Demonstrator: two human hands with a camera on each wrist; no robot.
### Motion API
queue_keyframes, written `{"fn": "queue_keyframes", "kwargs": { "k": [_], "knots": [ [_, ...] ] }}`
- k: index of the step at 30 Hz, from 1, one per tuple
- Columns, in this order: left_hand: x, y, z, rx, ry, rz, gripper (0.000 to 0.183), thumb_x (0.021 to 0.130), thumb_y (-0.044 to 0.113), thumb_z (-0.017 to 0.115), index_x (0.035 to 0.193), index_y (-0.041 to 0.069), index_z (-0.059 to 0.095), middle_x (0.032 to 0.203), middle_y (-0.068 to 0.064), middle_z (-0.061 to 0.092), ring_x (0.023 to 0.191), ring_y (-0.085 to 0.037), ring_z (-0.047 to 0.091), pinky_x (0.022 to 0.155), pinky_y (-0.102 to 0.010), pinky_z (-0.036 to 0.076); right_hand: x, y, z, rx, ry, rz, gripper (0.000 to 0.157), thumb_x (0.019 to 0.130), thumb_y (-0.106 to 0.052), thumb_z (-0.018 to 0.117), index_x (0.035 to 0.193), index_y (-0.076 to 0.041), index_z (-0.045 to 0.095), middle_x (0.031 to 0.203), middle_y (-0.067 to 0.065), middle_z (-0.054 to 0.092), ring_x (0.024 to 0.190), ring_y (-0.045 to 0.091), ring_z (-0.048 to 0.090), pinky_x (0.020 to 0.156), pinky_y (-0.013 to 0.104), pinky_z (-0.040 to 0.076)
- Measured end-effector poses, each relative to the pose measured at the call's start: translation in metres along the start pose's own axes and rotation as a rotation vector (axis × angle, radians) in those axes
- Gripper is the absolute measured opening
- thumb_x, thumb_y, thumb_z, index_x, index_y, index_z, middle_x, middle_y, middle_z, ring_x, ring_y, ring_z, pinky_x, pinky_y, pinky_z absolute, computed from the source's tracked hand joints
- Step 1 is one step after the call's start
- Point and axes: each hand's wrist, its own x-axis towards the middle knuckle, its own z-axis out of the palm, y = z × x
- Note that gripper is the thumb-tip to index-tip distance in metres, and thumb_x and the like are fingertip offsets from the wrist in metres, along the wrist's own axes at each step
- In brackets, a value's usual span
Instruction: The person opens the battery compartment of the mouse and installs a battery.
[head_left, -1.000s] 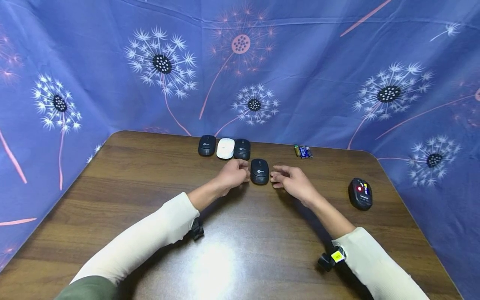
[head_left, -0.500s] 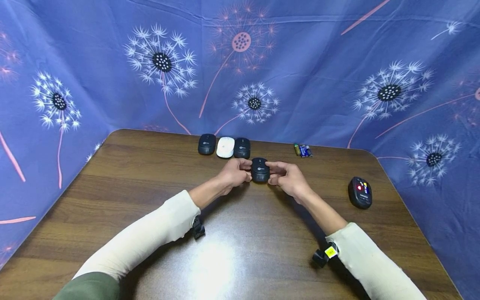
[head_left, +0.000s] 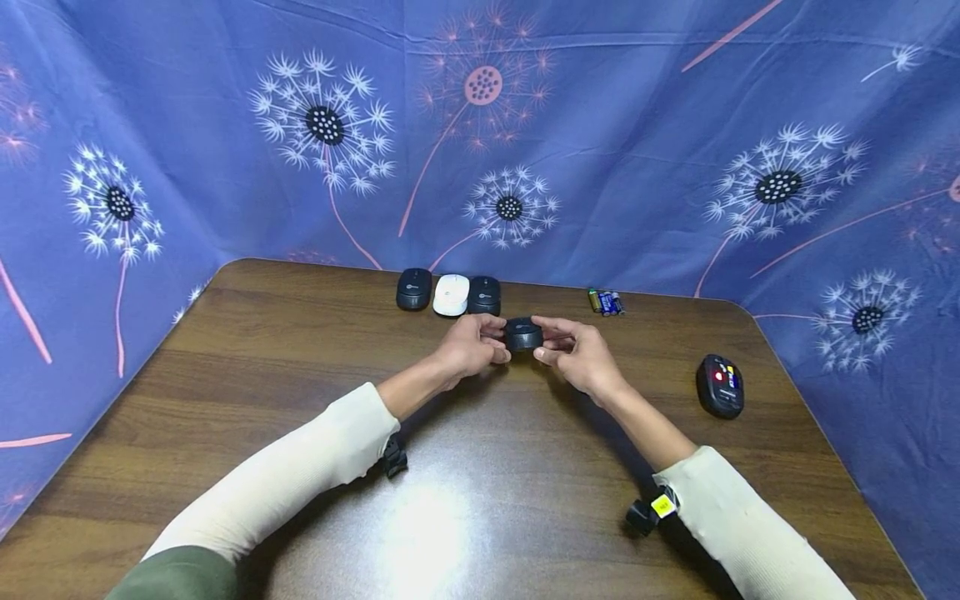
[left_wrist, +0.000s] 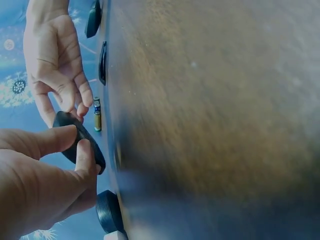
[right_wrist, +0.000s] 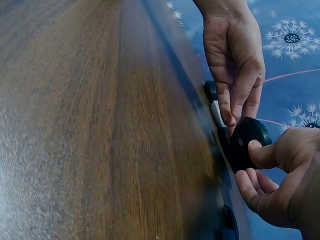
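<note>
A black computer mouse (head_left: 523, 335) is held between both hands above the table, tilted up. My left hand (head_left: 471, 345) pinches its left side with thumb and fingers; in the left wrist view, thumb and fingertip of the left hand (left_wrist: 45, 175) press on the dark mouse (left_wrist: 96, 151). From the other side my right hand (head_left: 583, 358) grips it, the thumb low on the near edge. In the right wrist view the right thumb lies on the mouse (right_wrist: 256, 131). Some fingertips behind it are hidden.
At the back stand a black mouse (head_left: 414, 289), a white mouse (head_left: 452, 296) and another black mouse (head_left: 484, 295). Several small batteries (head_left: 606, 302) lie right of them. A black rounded device with coloured marks (head_left: 721, 387) sits at the right of the wooden table (head_left: 315, 342).
The right hand has moved left from beside the mouse and taken hold of it. Both hands have lifted and tilted the mouse, its near end now facing the head camera.
</note>
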Motion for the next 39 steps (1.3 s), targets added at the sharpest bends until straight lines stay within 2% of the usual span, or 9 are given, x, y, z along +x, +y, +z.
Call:
{"fn": "queue_keyframes", "kwargs": {
  "k": [7, 13, 18, 22, 26, 30, 34, 39],
  "knots": [
    [-0.002, -0.004, 0.0, 0.096, 0.024, 0.067, 0.053, 0.1, 0.003, 0.083, 0.15, -0.003, 0.066, 0.134, -0.024, 0.077, 0.113, -0.029, 0.078, 0.094, -0.029, 0.067, -0.004, 0.001, -0.002, -0.056, -0.026, -0.062, 0.049, 0.109, -0.007, 0.074, 0.157, -0.006, 0.065, 0.136, 0.029, 0.067, 0.125, 0.044, 0.074, 0.082, 0.017, 0.056],
    [-0.004, -0.001, -0.001, 0.143, 0.062, 0.124, 0.04, 0.104, 0.009, 0.081, 0.142, 0.001, 0.073, 0.126, -0.021, 0.079, 0.108, -0.026, 0.077, 0.086, -0.025, 0.065, -0.004, 0.0, -0.001, -0.031, 0.003, -0.115, 0.043, 0.111, -0.01, 0.072, 0.153, -0.003, 0.068, 0.132, 0.029, 0.068, 0.113, 0.04, 0.079, 0.078, 0.015, 0.056],
    [-0.005, -0.001, -0.002, 0.183, 0.069, 0.157, 0.035, 0.106, 0.012, 0.078, 0.14, 0.003, 0.074, 0.124, -0.018, 0.079, 0.106, -0.025, 0.076, 0.09, -0.029, 0.065, -0.005, -0.002, -0.002, 0.001, 0.012, -0.096, 0.041, 0.113, -0.012, 0.069, 0.151, 0.001, 0.068, 0.135, 0.03, 0.068, 0.104, 0.038, 0.079, 0.079, 0.017, 0.058],
    [-0.007, -0.002, -0.003, 0.19, 0.059, 0.163, 0.036, 0.107, 0.013, 0.078, 0.141, 0.003, 0.073, 0.124, -0.017, 0.079, 0.107, -0.025, 0.075, 0.093, -0.032, 0.065, -0.007, -0.004, -0.002, 0.013, 0.002, -0.064, 0.043, 0.115, -0.016, 0.067, 0.153, 0.003, 0.065, 0.139, 0.03, 0.067, 0.107, 0.041, 0.08, 0.084, 0.02, 0.061],
    [-0.009, -0.002, -0.002, 0.207, 0.056, 0.167, 0.035, 0.106, 0.014, 0.079, 0.14, 0.003, 0.074, 0.125, -0.016, 0.078, 0.109, -0.025, 0.075, 0.097, -0.034, 0.065, -0.009, -0.004, -0.003, 0.016, -0.013, -0.03, 0.042, 0.116, -0.019, 0.066, 0.152, 0.003, 0.066, 0.141, 0.029, 0.068, 0.107, 0.04, 0.08, 0.084, 0.023, 0.061],
    [-0.011, -0.004, -0.002, 0.218, 0.039, 0.173, 0.036, 0.105, 0.013, 0.08, 0.139, 0.002, 0.073, 0.125, -0.017, 0.079, 0.11, -0.027, 0.077, 0.101, -0.036, 0.066, -0.01, -0.003, -0.002, 0.025, -0.024, -0.027, 0.04, 0.117, -0.019, 0.064, 0.148, 0.005, 0.069, 0.14, 0.03, 0.071, 0.105, 0.039, 0.081, 0.087, 0.033, 0.067],
    [-0.012, -0.007, -0.002, 0.208, 0.012, 0.173, 0.038, 0.105, 0.013, 0.08, 0.141, 0.002, 0.072, 0.125, -0.018, 0.077, 0.11, -0.027, 0.077, 0.1, -0.035, 0.066, -0.012, -0.003, -0.003, 0.056, -0.045, -0.019, 0.039, 0.118, -0.02, 0.063, 0.145, 0.007, 0.069, 0.137, 0.03, 0.074, 0.106, 0.034, 0.081, 0.094, 0.042, 0.072],
    [-0.011, -0.009, -0.004, 0.126, -0.041, 0.169, 0.045, 0.105, 0.011, 0.079, 0.147, 0.001, 0.067, 0.126, -0.022, 0.08, 0.108, -0.027, 0.08, 0.095, -0.036, 0.071, -0.013, -0.004, -0.004, 0.103, -0.082, 0.0, 0.039, 0.119, -0.02, 0.059, 0.144, 0.009, 0.068, 0.136, 0.031, 0.073, 0.112, 0.031, 0.08, 0.098, 0.043, 0.072]
  ]
}}
